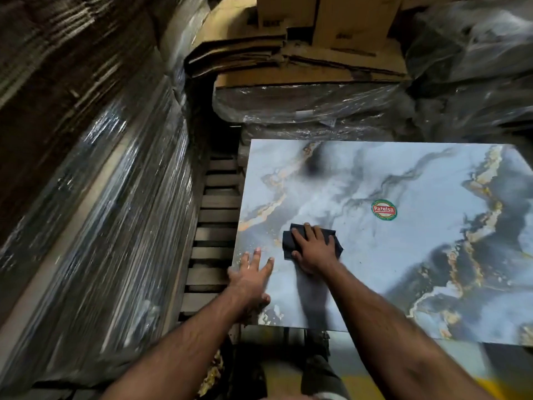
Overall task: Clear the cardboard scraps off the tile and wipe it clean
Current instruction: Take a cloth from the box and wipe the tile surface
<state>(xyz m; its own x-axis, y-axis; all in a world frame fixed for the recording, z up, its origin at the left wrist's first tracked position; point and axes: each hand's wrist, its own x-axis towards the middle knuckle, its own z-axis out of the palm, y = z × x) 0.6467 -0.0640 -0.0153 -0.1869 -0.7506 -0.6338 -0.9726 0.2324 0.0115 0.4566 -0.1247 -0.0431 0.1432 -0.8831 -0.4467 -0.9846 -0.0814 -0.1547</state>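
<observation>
Hands (313, 249) over half-hidden cloth (291, 243), tile (418, 255) cropped

Round green sticker (384, 209) with red band, white lettering "Patelsa", on the marble-patterned tile (418, 255). Dark printing on the cardboard boxes (331, 18) behind: blurred, unreadable.

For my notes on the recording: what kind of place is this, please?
Probably a tile warehouse or storeroom. A marble-look tile with a brand sticker lies flat, beside shrink-wrapped stacks, flattened cardboard cartons and a wooden pallet.
</observation>
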